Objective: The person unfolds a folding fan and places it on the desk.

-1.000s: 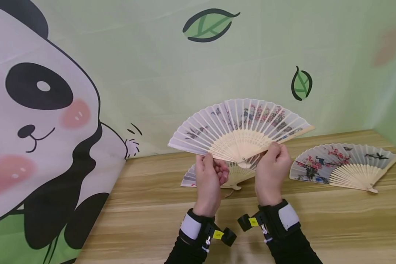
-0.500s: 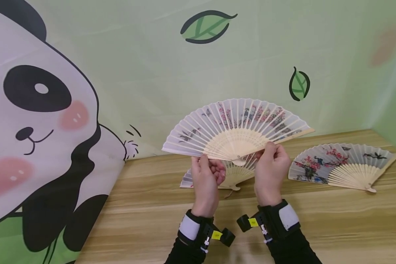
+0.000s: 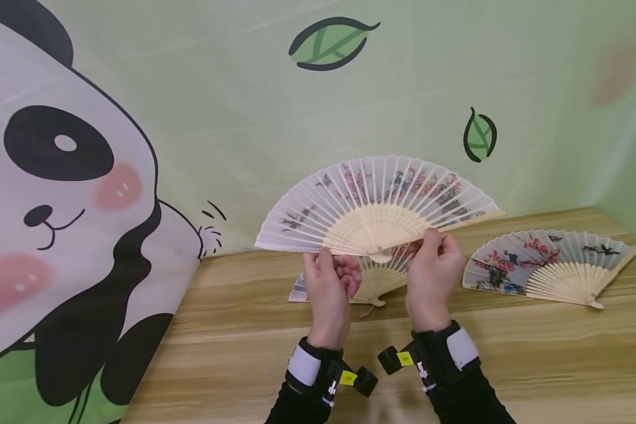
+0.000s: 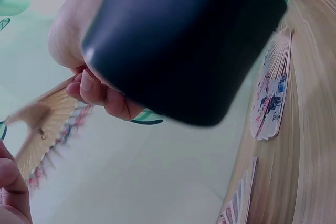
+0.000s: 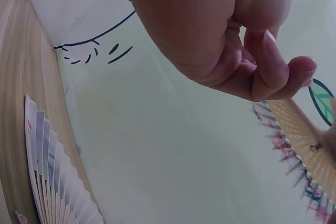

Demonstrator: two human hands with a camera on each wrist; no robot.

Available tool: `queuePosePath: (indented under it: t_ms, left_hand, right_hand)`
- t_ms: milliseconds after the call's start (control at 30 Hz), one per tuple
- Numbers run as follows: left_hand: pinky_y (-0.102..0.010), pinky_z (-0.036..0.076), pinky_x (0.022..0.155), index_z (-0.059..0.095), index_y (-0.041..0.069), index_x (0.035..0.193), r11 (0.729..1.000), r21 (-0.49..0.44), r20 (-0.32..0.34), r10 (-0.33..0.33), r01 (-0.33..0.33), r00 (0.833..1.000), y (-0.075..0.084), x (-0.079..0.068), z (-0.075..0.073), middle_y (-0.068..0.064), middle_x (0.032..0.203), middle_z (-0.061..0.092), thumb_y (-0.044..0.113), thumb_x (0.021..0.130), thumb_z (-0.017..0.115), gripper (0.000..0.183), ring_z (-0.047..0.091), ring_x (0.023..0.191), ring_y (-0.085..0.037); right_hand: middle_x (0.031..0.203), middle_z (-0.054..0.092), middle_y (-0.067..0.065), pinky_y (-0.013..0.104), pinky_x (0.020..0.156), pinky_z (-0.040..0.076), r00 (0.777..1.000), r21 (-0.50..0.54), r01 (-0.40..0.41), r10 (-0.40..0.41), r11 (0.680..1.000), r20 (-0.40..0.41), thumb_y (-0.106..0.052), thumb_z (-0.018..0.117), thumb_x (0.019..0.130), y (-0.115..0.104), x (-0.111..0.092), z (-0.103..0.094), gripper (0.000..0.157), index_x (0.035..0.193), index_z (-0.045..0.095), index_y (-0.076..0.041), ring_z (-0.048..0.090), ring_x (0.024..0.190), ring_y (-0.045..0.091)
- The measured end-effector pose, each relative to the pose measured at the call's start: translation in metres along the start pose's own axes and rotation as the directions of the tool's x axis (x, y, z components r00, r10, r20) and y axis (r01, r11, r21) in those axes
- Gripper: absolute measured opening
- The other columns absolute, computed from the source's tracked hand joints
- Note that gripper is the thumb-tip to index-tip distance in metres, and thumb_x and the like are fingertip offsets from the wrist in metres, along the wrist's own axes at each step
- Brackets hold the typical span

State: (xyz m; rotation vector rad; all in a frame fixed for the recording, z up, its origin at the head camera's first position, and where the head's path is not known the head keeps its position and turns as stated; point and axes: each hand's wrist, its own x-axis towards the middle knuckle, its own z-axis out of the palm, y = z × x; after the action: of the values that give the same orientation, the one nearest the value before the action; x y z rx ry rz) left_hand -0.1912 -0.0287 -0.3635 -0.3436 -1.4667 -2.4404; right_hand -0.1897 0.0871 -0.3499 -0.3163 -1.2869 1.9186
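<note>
A spread folding fan (image 3: 380,227), with pale ribs and white fabric printed with blossoms, is held up in both hands above the table. My left hand (image 3: 327,297) pinches its left outer rib from below, thumb on top and the other fingers curled. At the right outer rib my right hand (image 3: 433,282) pinches with thumb and fingers. The rivet end sits between the two hands. In the left wrist view the fan (image 4: 39,124) shows edge-on beyond the curled left fingers (image 4: 115,100). The right wrist view has the right fingers (image 5: 268,74) curled at the fan (image 5: 302,135).
A second open fan (image 3: 384,280) lies on the wooden table (image 3: 233,353) behind the hands, partly hidden by them. To the right lies a third open fan (image 3: 556,262). A green cloth backdrop (image 3: 233,118) with a printed panda (image 3: 79,235) stands behind and at left.
The held fan has spread wider, its left edge moving left together with my left hand. My right hand has hardly moved. The fans on the table lie as before.
</note>
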Motion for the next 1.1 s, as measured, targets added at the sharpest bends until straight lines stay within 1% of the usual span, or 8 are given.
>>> queuePosePath:
  t_ms: [300,567,733,933,1100]
  left_hand:
    - [-0.021,0.036,0.043,0.036,0.004,0.118,0.999,-0.036,0.002,0.017,-0.017,1.0,-0.002,-0.001,0.002,-0.014,0.078,0.057,0.019,0.109,0.032,0.018,0.051,0.054,-0.015]
    - [-0.022,0.038,0.044,0.032,0.004,0.111,0.998,-0.058,0.008,-0.004,0.005,1.0,-0.004,-0.002,0.004,-0.015,0.08,0.059,0.019,0.109,0.031,0.015,0.055,0.056,-0.017]
    - [-0.021,0.039,0.044,0.035,0.004,0.119,0.998,-0.059,0.012,-0.018,0.018,1.0,-0.007,-0.002,0.003,-0.014,0.081,0.058,0.019,0.11,0.029,0.019,0.055,0.057,-0.017]
    - [-0.021,0.036,0.045,0.037,0.005,0.122,0.999,-0.042,0.008,-0.032,0.032,0.999,-0.013,-0.003,0.001,-0.01,0.078,0.055,0.02,0.11,0.029,0.021,0.05,0.056,-0.015]
    - [-0.021,0.03,0.048,0.041,0.009,0.118,0.997,-0.032,-0.02,-0.073,0.073,0.997,-0.017,-0.001,0.0,-0.003,0.075,0.045,0.021,0.109,0.033,0.017,0.039,0.054,-0.011]
  right_hand:
    - [0.071,0.05,0.009,0.02,0.044,0.031,1.0,0.017,0.005,-0.005,1.0,-0.002,-0.017,0.043,0.105,0.001,0.0,0.0,0.03,0.082,0.05,0.001,0.039,0.049,0.01]
    - [0.072,0.047,0.009,0.021,0.044,0.028,1.0,0.063,0.01,-0.011,0.998,0.021,-0.022,0.043,0.106,0.0,-0.001,-0.002,0.033,0.084,0.047,0.002,0.035,0.049,0.011]
    - [0.071,0.046,0.008,0.022,0.043,0.027,1.0,0.069,-0.004,0.002,0.998,0.026,-0.024,0.044,0.106,-0.001,-0.002,-0.003,0.032,0.086,0.049,0.001,0.033,0.047,0.01]
    - [0.068,0.043,0.009,0.022,0.043,0.024,0.999,0.089,-0.015,0.012,0.996,0.029,-0.023,0.043,0.106,0.001,0.0,-0.005,0.032,0.086,0.047,0.002,0.03,0.046,0.01]
    - [0.068,0.041,0.006,0.022,0.045,0.027,1.0,0.079,-0.015,0.014,0.997,0.023,-0.023,0.042,0.107,0.002,0.005,-0.008,0.031,0.086,0.046,0.0,0.032,0.048,0.011]
